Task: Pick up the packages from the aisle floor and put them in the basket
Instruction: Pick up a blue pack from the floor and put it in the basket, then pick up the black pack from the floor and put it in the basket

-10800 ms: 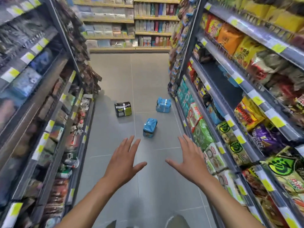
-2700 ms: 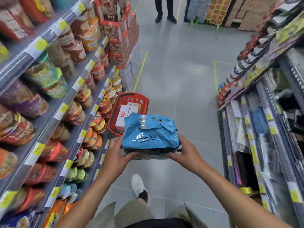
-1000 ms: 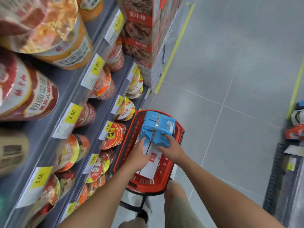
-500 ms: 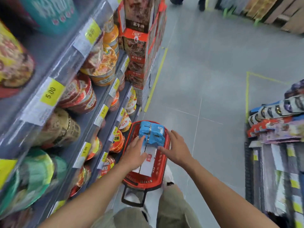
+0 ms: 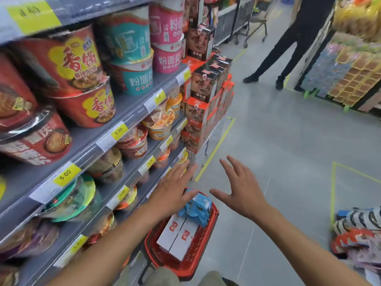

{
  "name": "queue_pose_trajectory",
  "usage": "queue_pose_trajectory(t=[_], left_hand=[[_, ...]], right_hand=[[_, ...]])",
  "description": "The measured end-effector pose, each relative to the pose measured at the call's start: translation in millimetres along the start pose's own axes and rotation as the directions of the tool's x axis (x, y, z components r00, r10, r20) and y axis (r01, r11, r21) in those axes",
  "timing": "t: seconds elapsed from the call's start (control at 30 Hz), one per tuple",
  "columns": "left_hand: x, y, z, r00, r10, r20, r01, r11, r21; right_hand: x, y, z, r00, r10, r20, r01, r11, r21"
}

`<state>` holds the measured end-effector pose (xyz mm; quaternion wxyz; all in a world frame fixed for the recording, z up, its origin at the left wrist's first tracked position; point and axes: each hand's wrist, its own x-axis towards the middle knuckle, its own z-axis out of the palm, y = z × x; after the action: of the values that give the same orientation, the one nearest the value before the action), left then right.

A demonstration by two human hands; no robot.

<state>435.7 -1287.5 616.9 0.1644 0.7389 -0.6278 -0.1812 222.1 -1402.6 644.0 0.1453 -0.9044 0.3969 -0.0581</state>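
A red plastic basket stands on the grey floor beside the left shelf. Inside it a blue package lies at the far end, resting on two white boxes with red labels. My left hand hovers above the basket's far left corner, fingers spread, holding nothing. My right hand is raised over the floor just right of the basket, fingers apart and empty. Neither hand touches the blue package.
Shelves of cup noodles run along the left. A stack of red and brown boxes stands at the shelf end. A person in black stands ahead. Snack racks sit at the right. Yellow tape lines mark the floor.
Both hands have let go of the blue package, which now lies in the basket. The hands have lifted and spread apart. The view has tilted up toward the aisle end.
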Motion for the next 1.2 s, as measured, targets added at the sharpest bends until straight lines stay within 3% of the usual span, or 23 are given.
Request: queue_pose_trajectory(t=[0.23,0.5,0.77,0.83,1.0,1.2], left_hand=[[-43,44,-21,0.968,-0.139,-0.210,0.148,0.989,0.029],[-146,52,-11,0.833,-0.416,-0.366,0.424,0.904,-0.063],[-270,62,3,0.588,-0.635,-0.501,0.618,0.752,-0.229],[-313,69,10,0.509,-0.678,-0.531,0.662,0.702,-0.262],[-433,102,31,0.295,-0.743,-0.601,0.731,0.581,-0.359],[-585,162,61,0.110,-0.769,-0.630,0.798,0.446,-0.406]], right_hand=[[3,9,-35,0.967,-0.254,0.004,0.254,0.967,0.024],[5,-45,-19,0.830,-0.550,0.090,0.540,0.834,0.114],[-34,-148,7,0.640,-0.752,0.157,0.732,0.659,0.174],[-56,-180,16,0.563,-0.808,0.174,0.790,0.588,0.174],[-142,-258,28,0.393,-0.892,0.224,0.863,0.442,0.245],[-282,-336,48,0.201,-0.952,0.229,0.913,0.267,0.308]])
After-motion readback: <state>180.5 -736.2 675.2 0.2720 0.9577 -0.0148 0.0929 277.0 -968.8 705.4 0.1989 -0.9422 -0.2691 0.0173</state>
